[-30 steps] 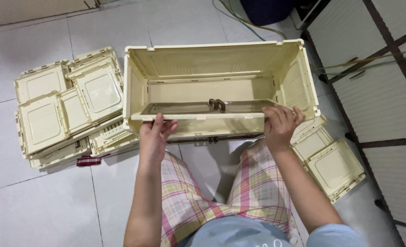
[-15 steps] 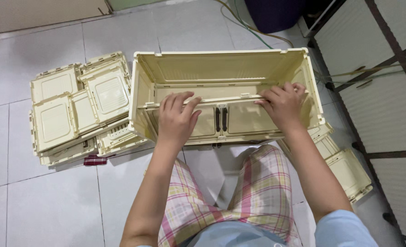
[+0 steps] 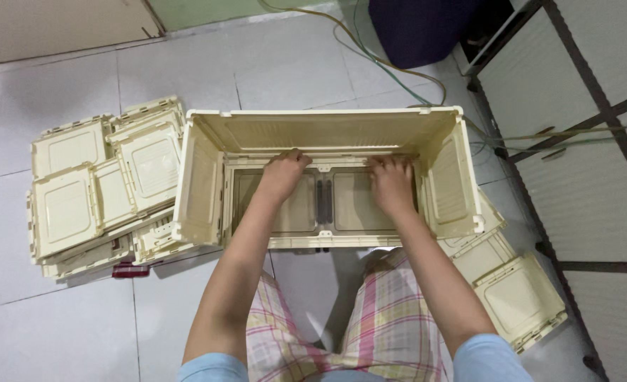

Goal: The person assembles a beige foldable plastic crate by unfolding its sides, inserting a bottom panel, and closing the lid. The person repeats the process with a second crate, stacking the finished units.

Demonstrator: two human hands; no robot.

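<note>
A cream crate (image 3: 327,177) is being kept at the centre of the frame on the tiled floor (image 3: 59,318). Its hinged bottom panel (image 3: 349,205) is being pressed by both hands inside it: the left hand (image 3: 284,172) and the right hand (image 3: 391,182), each flat with fingers spread. Folded crates (image 3: 94,191) are lying stacked at the left, another (image 3: 515,293) at the lower right.

crate (image 3: 327,134): cream plastic, matt, ribbed walls | its bottom flaps (image 3: 349,205): same plastic but smoother, slight sheen | folded crates stacked beside it (image 3: 94,191): looked like identical matt plastic | floor (image 3: 59,325): pale tiles, kinda glossy | shorts (image 3: 384,318): soft checked cloth | cables (image 3: 370,53): smooth rubbery coating
</note>
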